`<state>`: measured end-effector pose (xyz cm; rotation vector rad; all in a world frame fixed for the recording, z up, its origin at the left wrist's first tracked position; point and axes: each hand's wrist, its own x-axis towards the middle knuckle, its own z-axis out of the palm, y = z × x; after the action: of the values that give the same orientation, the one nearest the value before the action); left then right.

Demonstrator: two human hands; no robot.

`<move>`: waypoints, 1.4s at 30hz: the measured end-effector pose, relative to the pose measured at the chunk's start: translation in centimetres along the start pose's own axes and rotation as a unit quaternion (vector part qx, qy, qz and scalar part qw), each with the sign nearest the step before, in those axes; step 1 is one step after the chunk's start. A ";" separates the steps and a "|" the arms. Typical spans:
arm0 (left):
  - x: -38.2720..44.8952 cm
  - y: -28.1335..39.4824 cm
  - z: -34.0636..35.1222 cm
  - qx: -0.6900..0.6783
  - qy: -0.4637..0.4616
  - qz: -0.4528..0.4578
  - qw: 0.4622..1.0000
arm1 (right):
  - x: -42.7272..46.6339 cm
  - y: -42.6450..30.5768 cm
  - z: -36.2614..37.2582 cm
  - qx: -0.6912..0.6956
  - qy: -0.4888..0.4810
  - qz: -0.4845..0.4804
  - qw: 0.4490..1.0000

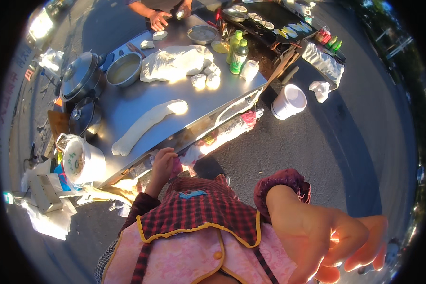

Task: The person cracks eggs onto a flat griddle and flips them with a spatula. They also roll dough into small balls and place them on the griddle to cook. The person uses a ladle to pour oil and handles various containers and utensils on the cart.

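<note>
A long roll of dough [145, 126] lies on the metal worktop [206, 103] in front of me. My left hand [162, 167] is at the worktop's near edge, its fingers curled. Something pink shows just beside those fingers, and whether they grip it is unclear. Close to the camera, my right hand [316, 230] is raised at the lower right, away from the worktop. Its fingers are loosely bent with gaps between them, and I see nothing in them. Beyond the roll sits a large plastic-covered mass [177, 62], probably dough, with several small wrapped lumps [206, 78] beside it.
Across the worktop a co-worker's hands [159, 19] handle small dough pieces [159, 34]. A metal bowl [124, 69], lidded pots [80, 76] and a white bucket [81, 159] line the left. Green bottles [239, 56] stand near a griddle [269, 26]. Another white bucket [288, 102] is on the ground.
</note>
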<state>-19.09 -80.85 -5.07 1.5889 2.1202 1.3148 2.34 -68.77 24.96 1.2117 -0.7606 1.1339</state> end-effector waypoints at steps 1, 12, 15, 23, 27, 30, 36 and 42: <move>0.0 0.5 0.3 0.008 0.013 -0.021 1.000 | 0.3 0.2 -1.6 0.000 0.020 0.030 0.999; 3.2 -1.3 -0.7 0.023 0.089 -0.128 0.987 | -3.8 6.8 -12.4 0.072 0.018 0.221 0.972; 4.9 -2.5 -2.5 0.045 0.069 -0.124 0.989 | -13.1 8.8 -17.8 -0.248 -0.058 0.480 0.839; 14.5 -7.3 -1.0 0.196 -0.021 -0.026 0.980 | -34.1 11.7 -28.7 -0.396 -0.326 0.740 0.436; 18.0 -8.7 -0.2 0.151 -0.110 -0.123 0.975 | -28.7 15.4 -28.7 -0.187 -0.356 0.819 0.409; 20.1 -6.3 0.0 -0.030 -0.159 -0.280 0.946 | -30.2 14.3 -31.4 -0.147 -0.155 0.854 0.474; 20.3 -7.6 4.1 0.278 -0.024 -0.126 0.952 | -31.4 13.7 -31.5 -0.015 0.242 0.893 0.380; 21.3 -8.5 5.2 0.212 -0.028 -0.209 0.954 | -26.4 14.2 -31.1 0.091 0.251 0.897 0.352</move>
<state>-30.49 -60.34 -7.07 1.1696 2.6355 0.7056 -22.52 -45.89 -1.96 -0.6408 -1.3949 3.1731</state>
